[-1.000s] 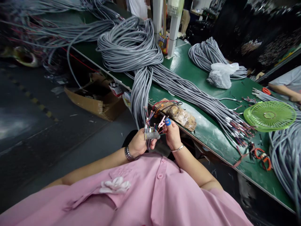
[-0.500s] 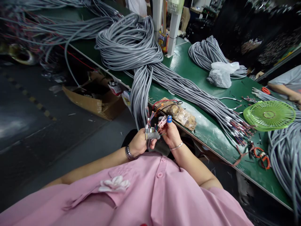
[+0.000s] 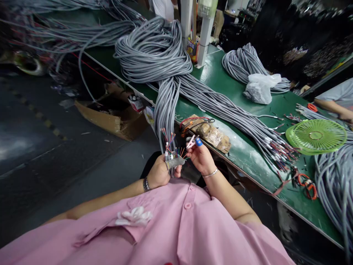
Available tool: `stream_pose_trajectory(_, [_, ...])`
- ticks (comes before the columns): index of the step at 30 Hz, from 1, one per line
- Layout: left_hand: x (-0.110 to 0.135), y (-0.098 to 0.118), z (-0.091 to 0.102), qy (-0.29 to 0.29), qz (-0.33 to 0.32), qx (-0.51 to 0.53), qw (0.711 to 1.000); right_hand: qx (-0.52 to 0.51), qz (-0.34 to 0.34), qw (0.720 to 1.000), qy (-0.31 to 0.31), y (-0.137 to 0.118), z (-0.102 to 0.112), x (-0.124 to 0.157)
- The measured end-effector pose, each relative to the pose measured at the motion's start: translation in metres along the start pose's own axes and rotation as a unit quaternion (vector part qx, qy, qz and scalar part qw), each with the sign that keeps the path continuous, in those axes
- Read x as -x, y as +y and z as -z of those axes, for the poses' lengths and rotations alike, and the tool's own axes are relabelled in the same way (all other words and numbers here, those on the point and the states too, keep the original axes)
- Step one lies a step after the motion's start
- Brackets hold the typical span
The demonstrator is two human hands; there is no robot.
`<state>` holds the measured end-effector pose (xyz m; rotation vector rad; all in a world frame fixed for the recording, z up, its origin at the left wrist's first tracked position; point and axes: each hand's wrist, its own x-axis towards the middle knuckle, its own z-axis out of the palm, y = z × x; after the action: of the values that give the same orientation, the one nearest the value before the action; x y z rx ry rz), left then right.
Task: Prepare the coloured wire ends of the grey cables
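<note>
My left hand [image 3: 159, 172] is closed around the ends of several grey cables [image 3: 170, 156] in front of my shirt. A grey sleeve [image 3: 175, 162] covers a finger of it, probably the thumb. Thin coloured wires [image 3: 167, 137] fan out above the grip, some tilted toward my other hand. My right hand [image 3: 202, 159], with a blue cover [image 3: 198, 141] on its thumb tip, pinches a small pink clip [image 3: 191, 142] shaped like a clothes peg. Its lower fingers are close to the wire tips; whether they touch them I cannot tell.
A taped wooden block [image 3: 211, 134] lies at the edge of the green bench [image 3: 212, 77]. Large coils of grey cable [image 3: 154, 51], a green fan [image 3: 316, 135] and orange-handled scissors [image 3: 307, 186] rest on it. An open cardboard box [image 3: 110, 119] stands below, left. Another person's arm [image 3: 335, 106] shows at right.
My left hand has shifted slightly left with the cables, and the wire bundle has spread apart. My right hand has turned a little, with the pink clip now at a different angle.
</note>
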<state>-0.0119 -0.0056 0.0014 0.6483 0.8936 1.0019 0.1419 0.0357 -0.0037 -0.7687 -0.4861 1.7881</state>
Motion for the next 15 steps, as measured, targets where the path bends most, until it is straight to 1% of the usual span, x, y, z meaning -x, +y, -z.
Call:
stream_pose_trajectory(2, [0.001,0.001,-0.003,0.013,-0.004,0.007,1.0,0.016,0.022,1.0,0.012,-0.001,-0.001,0.001])
stream_pose_trajectory(5, [0.001,0.002,-0.006,0.015,-0.009,0.014,1.0,0.045,0.045,0.998,0.03,0.001,-0.002,0.001])
stream_pose_trajectory(7, [0.0,0.003,-0.008,0.01,-0.004,0.02,1.0,0.092,0.086,0.99,0.059,0.004,0.0,0.0])
stream_pose_trajectory(9, [-0.001,0.003,-0.009,0.005,0.007,0.025,1.0,0.141,0.136,0.977,0.086,0.007,0.003,-0.002])
stream_pose_trajectory(10, [-0.002,0.003,-0.01,0.003,0.013,0.027,1.0,0.152,0.148,0.973,0.092,0.009,0.005,-0.003])
stream_pose_trajectory(11, [-0.003,0.003,-0.011,0.003,0.019,0.029,0.999,0.148,0.145,0.974,0.088,0.01,0.006,-0.005])
stream_pose_trajectory(12, [-0.003,0.003,-0.012,0.004,0.023,0.03,0.999,0.13,0.128,0.98,0.075,0.011,0.006,-0.006])
stream_pose_trajectory(15, [-0.004,0.005,-0.015,0.013,0.029,0.032,0.999,0.042,0.054,0.997,0.026,0.011,0.006,-0.01])
